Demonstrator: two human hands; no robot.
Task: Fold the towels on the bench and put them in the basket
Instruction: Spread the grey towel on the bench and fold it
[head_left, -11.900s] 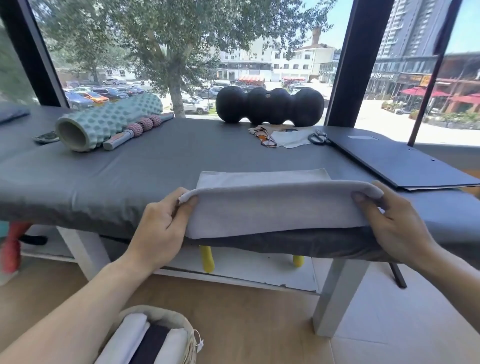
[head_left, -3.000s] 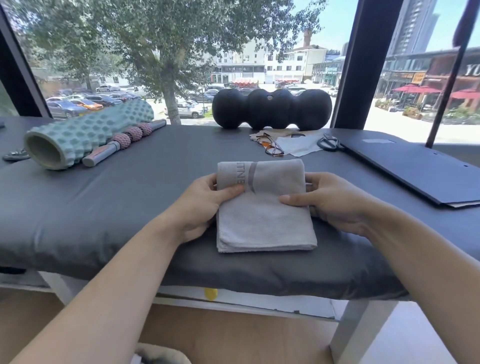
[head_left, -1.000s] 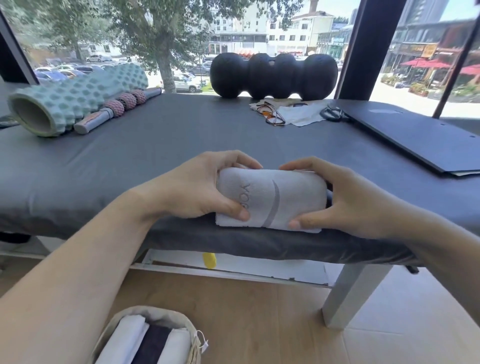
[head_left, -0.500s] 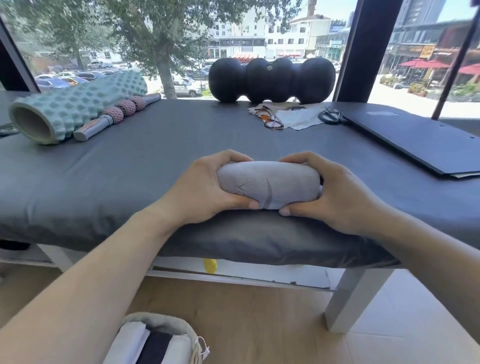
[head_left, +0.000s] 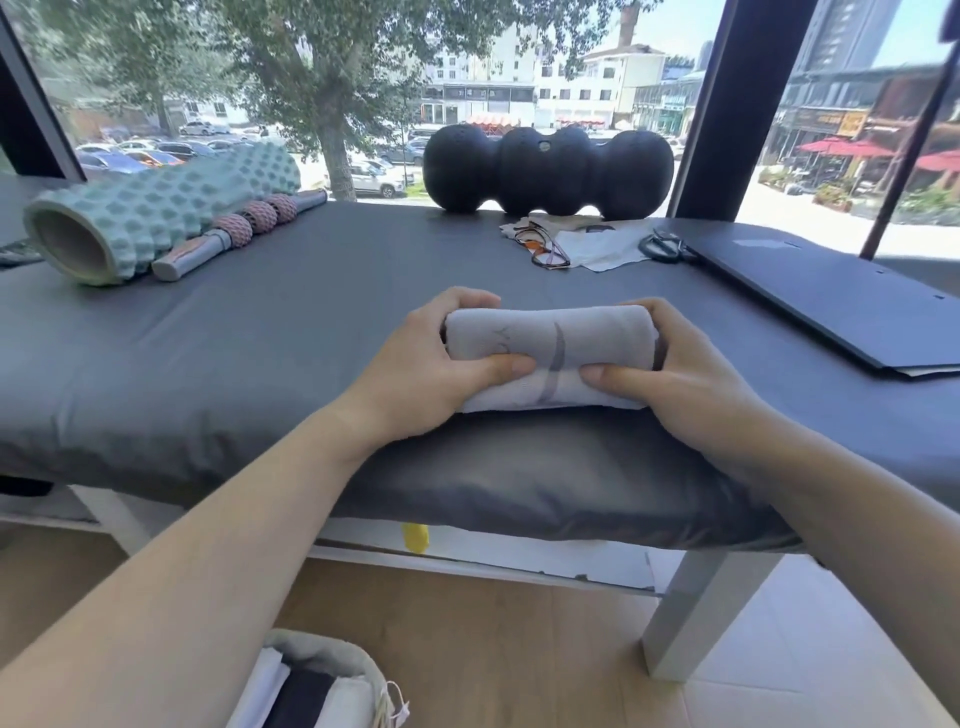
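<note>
Left hand (head_left: 431, 364) and right hand (head_left: 675, 379): I see both curled round the ends of one rolled towel (head_left: 550, 353), thumbs pressed on its near side. Bench (head_left: 260, 364): dark grey padded top, the towel lying near its front edge. Towel: pale grey, tightly rolled, with a darker grey curved stripe; I can read no lettering on it. Basket (head_left: 332, 654): on the floor below, holding white and dark folded cloths.
</note>
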